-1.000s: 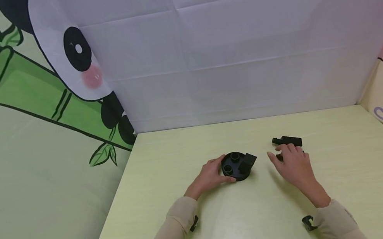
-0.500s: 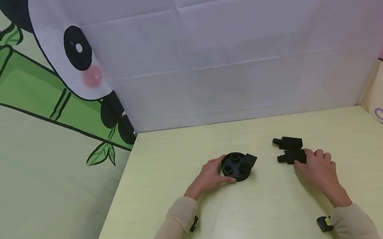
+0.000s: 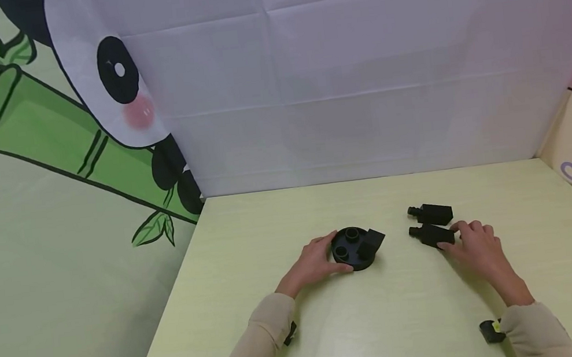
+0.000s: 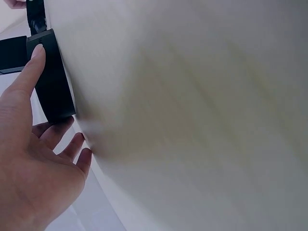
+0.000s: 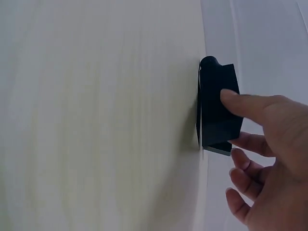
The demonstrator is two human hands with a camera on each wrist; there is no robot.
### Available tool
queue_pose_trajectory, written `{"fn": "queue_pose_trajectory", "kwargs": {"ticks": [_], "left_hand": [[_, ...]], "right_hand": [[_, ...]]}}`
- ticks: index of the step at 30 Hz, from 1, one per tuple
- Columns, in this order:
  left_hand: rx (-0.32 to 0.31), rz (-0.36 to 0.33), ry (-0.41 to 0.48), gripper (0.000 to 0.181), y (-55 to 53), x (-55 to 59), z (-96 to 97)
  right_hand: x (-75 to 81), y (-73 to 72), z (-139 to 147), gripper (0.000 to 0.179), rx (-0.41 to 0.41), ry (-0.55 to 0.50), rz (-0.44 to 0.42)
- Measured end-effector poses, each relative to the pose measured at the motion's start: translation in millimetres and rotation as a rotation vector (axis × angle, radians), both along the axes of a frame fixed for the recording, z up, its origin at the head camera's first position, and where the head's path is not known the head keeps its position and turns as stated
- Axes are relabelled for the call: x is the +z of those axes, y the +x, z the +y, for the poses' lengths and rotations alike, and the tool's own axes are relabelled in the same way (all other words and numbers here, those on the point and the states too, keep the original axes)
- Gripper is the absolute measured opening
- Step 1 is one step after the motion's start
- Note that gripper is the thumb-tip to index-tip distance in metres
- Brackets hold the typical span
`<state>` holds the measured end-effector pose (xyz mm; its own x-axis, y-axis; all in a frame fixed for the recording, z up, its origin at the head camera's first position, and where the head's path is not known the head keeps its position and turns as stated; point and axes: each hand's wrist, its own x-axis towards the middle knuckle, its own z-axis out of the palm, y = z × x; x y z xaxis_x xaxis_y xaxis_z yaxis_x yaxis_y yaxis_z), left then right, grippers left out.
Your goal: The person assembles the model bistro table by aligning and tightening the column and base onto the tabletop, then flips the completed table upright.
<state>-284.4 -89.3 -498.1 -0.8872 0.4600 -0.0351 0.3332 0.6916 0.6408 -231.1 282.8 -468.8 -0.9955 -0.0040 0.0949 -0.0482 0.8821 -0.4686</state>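
A pale, faintly grained worktop (image 3: 385,325) met a creased whitish cloth (image 3: 359,77) along its far edge. Between the side edges, the person's left hand (image 3: 316,262) gripped a round black disc (image 3: 352,247) bearing short tubes (image 3: 352,234) and an angled block (image 3: 370,243). Closer to the right edge, the right hand (image 3: 482,248) pinched a matte black boxy piece (image 3: 434,235) with a narrow neck (image 3: 414,232); a similar piece (image 3: 435,213) lay just beyond, toward the far edge.
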Motion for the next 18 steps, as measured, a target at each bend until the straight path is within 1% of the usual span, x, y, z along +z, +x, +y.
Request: {"fn": "queue_pose_trajectory", "kwargs": {"ticks": [5, 8, 10, 12, 15, 18], "left_hand": [[-0.006, 0.004, -0.008, 0.097, 1.9, 1.5, -1.0], [-0.013, 0.012, -0.012, 0.097, 4.3, 2.5, -3.2], [-0.018, 0.012, -0.013, 0.097, 5.9, 2.9, -5.0], [-0.02, 0.011, -0.01, 0.097, 7.4, 3.8, -6.8], [-0.023, 0.009, -0.01, 0.097, 9.2, 4.4, -9.7], [-0.038, 0.017, -0.017, 0.098, 12.8, 1.9, -17.8]], "right_hand": [[7.7, -0.9, -12.7, 0.05, 0.036, -0.01, 0.123], [19.0, -3.2, -26.8, 0.047, 0.036, -0.03, 0.203], [28.2, -7.3, -36.8, 0.046, 0.045, -0.041, 0.238], [38.1, -12.5, -48.2, 0.046, 0.064, -0.051, 0.255], [51.3, -19.5, -66.8, 0.047, 0.113, -0.055, 0.252], [57.5, -20.3, -91.8, 0.046, 0.165, -0.05, 0.238]]}}
